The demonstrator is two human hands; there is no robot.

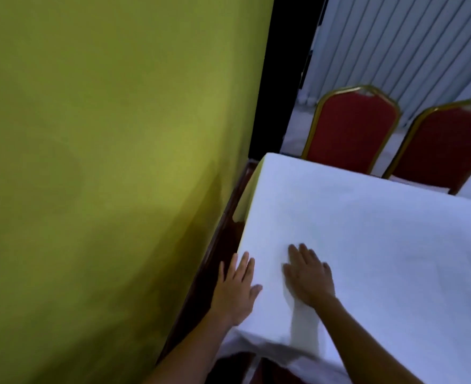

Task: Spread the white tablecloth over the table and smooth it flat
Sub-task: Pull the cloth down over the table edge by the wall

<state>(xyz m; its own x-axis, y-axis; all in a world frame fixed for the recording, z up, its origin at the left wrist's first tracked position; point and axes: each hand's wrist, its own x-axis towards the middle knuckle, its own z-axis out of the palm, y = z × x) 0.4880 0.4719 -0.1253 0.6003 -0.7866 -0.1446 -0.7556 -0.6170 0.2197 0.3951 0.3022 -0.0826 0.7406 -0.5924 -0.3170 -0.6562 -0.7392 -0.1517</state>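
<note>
White tablecloth [367, 245] under both flat, open-fingered hands: left hand [235, 289], right hand [309, 275]; green wall [104, 162] close, red chairs [353, 128] beyond.

A plain white tablecloth [367, 245] covers the table [215, 245] — its bare rim glossy dark reddish-brown — with an unpatterned yellow-green wall [104, 162] at nine o'clock and, toward one o'clock, two red chairs [350, 128] with gold frames before pale grey-blue vertical blinds [395, 42].

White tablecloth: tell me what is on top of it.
Both hands lie open on the white tablecloth: the right hand flat, the left hand at its wall-side edge. Nothing else shows on it. The tabletop beneath is covered.
</note>
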